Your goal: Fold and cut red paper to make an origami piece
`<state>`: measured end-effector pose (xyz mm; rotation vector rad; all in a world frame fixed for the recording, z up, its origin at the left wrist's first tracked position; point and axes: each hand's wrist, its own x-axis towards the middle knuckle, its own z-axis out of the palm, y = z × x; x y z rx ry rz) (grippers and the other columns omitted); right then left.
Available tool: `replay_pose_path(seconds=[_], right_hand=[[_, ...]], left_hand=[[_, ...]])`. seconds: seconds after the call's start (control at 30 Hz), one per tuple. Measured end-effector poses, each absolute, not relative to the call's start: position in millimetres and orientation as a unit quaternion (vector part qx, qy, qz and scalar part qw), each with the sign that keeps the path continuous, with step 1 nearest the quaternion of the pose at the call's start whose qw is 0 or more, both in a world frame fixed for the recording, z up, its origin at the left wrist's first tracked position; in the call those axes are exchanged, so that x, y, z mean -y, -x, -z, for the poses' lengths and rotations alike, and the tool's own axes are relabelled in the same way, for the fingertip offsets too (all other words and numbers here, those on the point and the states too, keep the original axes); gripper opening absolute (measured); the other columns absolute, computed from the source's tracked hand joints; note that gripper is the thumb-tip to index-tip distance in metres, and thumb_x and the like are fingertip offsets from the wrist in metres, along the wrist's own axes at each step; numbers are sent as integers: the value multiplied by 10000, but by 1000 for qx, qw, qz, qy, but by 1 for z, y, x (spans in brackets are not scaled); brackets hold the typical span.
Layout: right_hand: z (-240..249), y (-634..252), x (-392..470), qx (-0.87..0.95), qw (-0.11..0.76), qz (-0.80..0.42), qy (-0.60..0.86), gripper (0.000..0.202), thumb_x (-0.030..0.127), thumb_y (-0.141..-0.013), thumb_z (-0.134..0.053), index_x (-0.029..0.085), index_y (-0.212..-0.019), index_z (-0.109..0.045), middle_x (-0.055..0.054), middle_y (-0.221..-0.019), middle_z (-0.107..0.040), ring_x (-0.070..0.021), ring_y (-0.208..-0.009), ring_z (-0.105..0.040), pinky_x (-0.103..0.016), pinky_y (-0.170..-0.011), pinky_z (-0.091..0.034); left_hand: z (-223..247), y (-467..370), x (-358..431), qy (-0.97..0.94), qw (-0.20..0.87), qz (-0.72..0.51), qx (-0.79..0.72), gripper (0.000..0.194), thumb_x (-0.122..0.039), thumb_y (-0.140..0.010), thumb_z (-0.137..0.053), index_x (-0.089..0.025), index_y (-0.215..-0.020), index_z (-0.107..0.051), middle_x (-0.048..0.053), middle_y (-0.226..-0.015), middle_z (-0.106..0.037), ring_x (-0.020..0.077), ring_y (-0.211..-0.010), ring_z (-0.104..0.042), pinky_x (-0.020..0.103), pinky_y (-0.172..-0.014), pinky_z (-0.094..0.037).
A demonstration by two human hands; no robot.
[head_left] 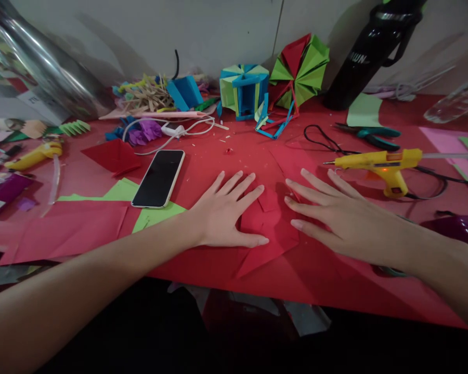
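Showing two yellow glue guns (387,162) (35,156), one phone (158,179), one pair of pliers (379,138), one black bottle (366,57), one metal vessel (50,57).

Matt paper sheets (275,228), glossy phone (158,178)

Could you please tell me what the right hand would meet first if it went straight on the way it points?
Most likely the left hand, spread just across the red paper. The right hand points toward it, though their relative heights are hard to judge.

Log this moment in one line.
left hand: open, palm down; right hand: open, palm down; between: red paper; nearby: yellow hot-glue gun
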<state>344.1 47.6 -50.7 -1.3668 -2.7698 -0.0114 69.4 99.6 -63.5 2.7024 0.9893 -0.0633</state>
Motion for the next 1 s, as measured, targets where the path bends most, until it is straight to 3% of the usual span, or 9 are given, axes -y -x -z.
replay_pose_path(seconds=[0.37, 0.53, 0.67, 0.77, 0.87, 1.0], right_hand=[[44, -348, -43, 895, 0, -3, 447, 420, 422, -980, -436, 250, -1290, -663, -71, -1539, -461, -374, -1470, -307, -677, -1171, -211], [44, -342, -46, 895, 11, -4, 446, 386, 411, -977, -456, 223, -1188, -718, -89, -1540, -459, -379, -1462, -326, -665, -1179, -211], [48, -340, -46, 899, 37, -4, 436, 354, 395, -970, -484, 216, -1157, -724, -95, -1535, -467, -384, -1450, -349, -658, -1173, -253], [50, -342, -46, 904, 51, -3, 424, 333, 382, -965, -503, 213, -1148, -725, -93, -1537, -464, -391, -1447, -350, -664, -1165, -268], [50, -342, -47, 906, 41, 7, 420, 369, 393, -985, -461, 194, -1152, -724, -99, -1536, -465, -387, -1446, -354, -669, -1162, -262], [49, -339, -48, 908, 39, 12, 416, 391, 394, -1001, -426, 184, -1116, -736, -105, -1525, -479, -371, -1445, -362, -659, -1162, -262]], left_hand=[[64, -70, -102, -925, 155, 26, -346, 1107, -917, -711, -388, -280, -1588, -163, 132, -1665, 8, 335, -1538, 22, 567, -1208, 66], [60, -67, -103, -919, 187, 25, -347, 1071, -896, -725, -424, -313, -1585, -162, 108, -1668, 8, 346, -1536, 19, 580, -1207, 54], [56, -63, -107, -906, 222, -18, -360, 843, -724, -921, -328, -263, -1593, -112, 78, -1670, -105, 286, -1544, -72, 538, -1230, -14], [57, -60, -113, -895, 208, -77, -387, 759, -585, -988, -319, -175, -1591, -108, 115, -1647, -218, 265, -1519, -211, 482, -1224, -158], [55, -57, -117, -903, 147, -123, -384, 651, -436, -1004, -345, -151, -1573, -204, 135, -1600, -338, 265, -1466, -335, 466, -1182, -259], [52, -57, -114, -942, 74, -113, -307, 506, -332, -995, -374, -249, -1491, -425, 64, -1614, -326, 259, -1482, -307, 478, -1198, -205]])
